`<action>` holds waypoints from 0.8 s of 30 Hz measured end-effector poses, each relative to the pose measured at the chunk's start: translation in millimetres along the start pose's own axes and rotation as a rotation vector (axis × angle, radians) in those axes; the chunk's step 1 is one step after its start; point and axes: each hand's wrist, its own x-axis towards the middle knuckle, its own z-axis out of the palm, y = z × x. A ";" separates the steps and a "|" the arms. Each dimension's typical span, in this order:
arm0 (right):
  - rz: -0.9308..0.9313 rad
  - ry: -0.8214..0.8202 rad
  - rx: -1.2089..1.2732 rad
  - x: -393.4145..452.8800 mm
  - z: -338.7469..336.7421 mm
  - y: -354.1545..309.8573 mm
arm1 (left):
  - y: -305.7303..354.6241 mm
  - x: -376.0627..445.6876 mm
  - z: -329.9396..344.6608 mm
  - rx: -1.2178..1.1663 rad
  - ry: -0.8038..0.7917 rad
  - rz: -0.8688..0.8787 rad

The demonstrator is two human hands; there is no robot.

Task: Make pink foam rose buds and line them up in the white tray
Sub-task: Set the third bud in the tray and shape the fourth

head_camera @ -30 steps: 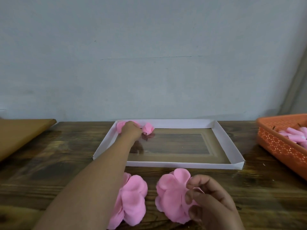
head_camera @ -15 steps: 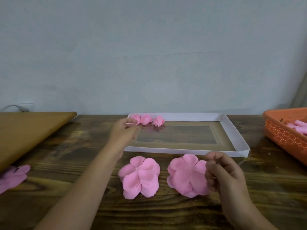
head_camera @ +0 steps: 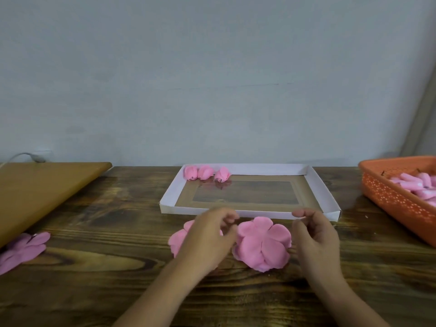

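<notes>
Three pink foam rose buds (head_camera: 206, 172) stand in a row at the back left corner of the white tray (head_camera: 327, 192). In front of the tray lie two flat pink petal stacks. My left hand (head_camera: 213, 234) hovers over the left stack (head_camera: 177, 240), fingers loosely curled and holding nothing. The right stack (head_camera: 263, 244) lies between my hands. My right hand (head_camera: 315, 234) is beside its right edge, fingers loosely curled and empty.
An orange perforated basket (head_camera: 391, 197) with several pink foam pieces stands at the right. A brown board (head_camera: 44, 185) lies at the left, with another pink petal stack (head_camera: 22, 250) at its near edge. The table is dark wood, and a grey wall stands behind it.
My left hand has drawn back from the tray's back left corner to the petal stacks in front, leaving three buds in the row. My right hand has let go of the right stack.
</notes>
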 end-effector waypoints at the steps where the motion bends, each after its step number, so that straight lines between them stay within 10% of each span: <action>1: 0.011 0.008 0.016 1.5 -1.2 0.8 | 8.0 -0.1 7.9 0.014 -0.063 0.046; 24: -0.029 0.026 -0.007 9.5 -7.5 3.9 | 18.2 -0.7 47.1 0.502 -0.123 0.216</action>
